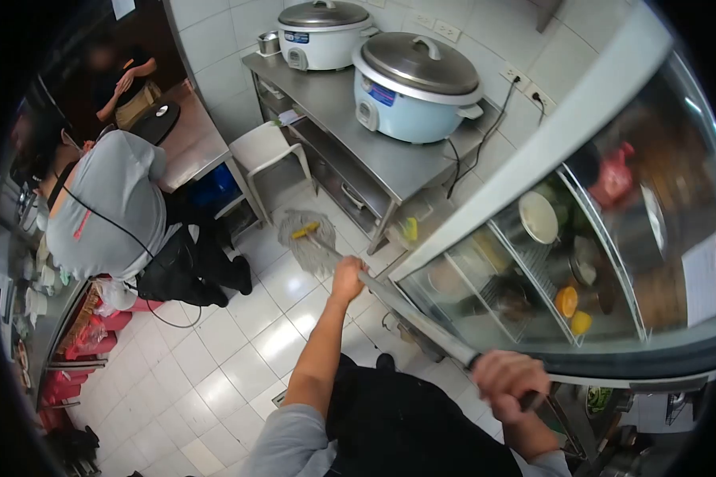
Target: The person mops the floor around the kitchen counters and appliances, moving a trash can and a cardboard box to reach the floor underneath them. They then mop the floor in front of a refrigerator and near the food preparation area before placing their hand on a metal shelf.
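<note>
A string mop with a yellow clamp rests on the white tiled floor in front of me. Its long grey handle slants from the head toward my lower right. My left hand is wrapped round the handle's lower part, arm stretched forward. Near the handle's top end, my right hand is closed round the dark grip, slightly blurred. The mop strands lie spread on the tiles near a white plastic chair and the steel table's legs.
Two large rice cookers stand on a steel table. A glass-door fridge with food inside flanks my right side. At left a person in a grey shirt bends over a counter; another person stands behind. Red bins line the left.
</note>
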A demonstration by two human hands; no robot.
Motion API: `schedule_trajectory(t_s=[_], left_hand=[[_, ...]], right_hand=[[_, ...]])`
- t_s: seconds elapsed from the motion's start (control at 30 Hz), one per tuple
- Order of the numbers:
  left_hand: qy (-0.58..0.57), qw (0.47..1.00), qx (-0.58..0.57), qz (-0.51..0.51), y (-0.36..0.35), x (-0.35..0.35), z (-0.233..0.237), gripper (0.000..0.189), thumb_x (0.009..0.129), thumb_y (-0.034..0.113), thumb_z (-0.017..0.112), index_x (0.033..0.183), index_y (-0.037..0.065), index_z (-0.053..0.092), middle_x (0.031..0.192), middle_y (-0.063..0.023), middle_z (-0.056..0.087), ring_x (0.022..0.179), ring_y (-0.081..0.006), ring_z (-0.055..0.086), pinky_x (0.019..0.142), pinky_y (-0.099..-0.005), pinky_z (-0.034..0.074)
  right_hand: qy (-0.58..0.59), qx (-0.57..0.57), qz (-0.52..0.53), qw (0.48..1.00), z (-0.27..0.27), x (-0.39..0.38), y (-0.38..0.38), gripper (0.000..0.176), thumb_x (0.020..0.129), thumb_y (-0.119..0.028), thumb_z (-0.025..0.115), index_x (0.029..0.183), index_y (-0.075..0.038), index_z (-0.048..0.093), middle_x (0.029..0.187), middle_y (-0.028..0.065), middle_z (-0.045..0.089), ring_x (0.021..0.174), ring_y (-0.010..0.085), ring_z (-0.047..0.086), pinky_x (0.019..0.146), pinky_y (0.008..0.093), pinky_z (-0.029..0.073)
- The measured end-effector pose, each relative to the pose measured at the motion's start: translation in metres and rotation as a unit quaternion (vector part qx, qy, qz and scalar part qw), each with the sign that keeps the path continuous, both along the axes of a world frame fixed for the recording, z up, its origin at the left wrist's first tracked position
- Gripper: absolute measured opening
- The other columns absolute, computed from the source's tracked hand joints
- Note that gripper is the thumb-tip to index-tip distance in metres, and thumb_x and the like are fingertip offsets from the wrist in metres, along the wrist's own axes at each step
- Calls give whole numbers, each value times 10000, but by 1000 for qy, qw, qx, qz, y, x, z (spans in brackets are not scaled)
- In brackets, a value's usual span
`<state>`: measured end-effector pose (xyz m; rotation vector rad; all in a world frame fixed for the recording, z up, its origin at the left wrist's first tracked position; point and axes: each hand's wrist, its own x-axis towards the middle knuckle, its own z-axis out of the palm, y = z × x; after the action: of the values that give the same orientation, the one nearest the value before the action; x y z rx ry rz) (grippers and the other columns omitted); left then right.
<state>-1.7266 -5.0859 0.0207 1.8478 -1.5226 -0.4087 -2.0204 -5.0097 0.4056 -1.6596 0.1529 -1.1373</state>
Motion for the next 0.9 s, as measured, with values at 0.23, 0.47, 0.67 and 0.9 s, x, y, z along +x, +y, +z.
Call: schedule_trajectory(t_s=[0.23, 0.47, 0.67, 0.9], left_hand=[[-11, 999, 29, 40, -46, 116, 7, 331, 745, 47, 704, 1060, 37, 603, 1451, -241, 466, 1374, -487, 373, 1135, -496, 367], [-28, 998, 62, 14, -26, 187, 9, 314, 770, 134, 761, 1001, 50, 567, 1509, -258, 404, 1417, -512, 308, 1171, -502, 318], [-33, 995, 88, -41, 12, 175, 9, 292, 756, 47, 698, 1035, 54, 610, 1517, -260, 394, 1443, -463, 297, 1190, -459, 307], [-117, 942, 183, -255, 74, 106, -70, 354, 754, 177, 746, 1069, 35, 668, 1392, -266, 521, 1392, -466, 375, 1199, -483, 280]], right_hand=[[121, 1, -20, 992, -178, 148, -69, 243, 754, 98, 673, 737, -76, 504, 756, 53, 582, 805, 241, 646, 1008, 507, 448], [98, 21, -58, 993, -236, 261, -50, 274, 744, 71, 736, 753, -79, 507, 745, 48, 567, 823, 239, 642, 1011, 473, 450], [126, -1, -53, 991, -205, 221, 7, 287, 734, 66, 742, 708, -83, 499, 720, 45, 571, 766, 227, 632, 957, 463, 479], [165, 74, -93, 979, -106, 48, 163, 272, 692, 22, 790, 649, -84, 544, 698, 47, 630, 716, 245, 645, 879, 474, 502]])
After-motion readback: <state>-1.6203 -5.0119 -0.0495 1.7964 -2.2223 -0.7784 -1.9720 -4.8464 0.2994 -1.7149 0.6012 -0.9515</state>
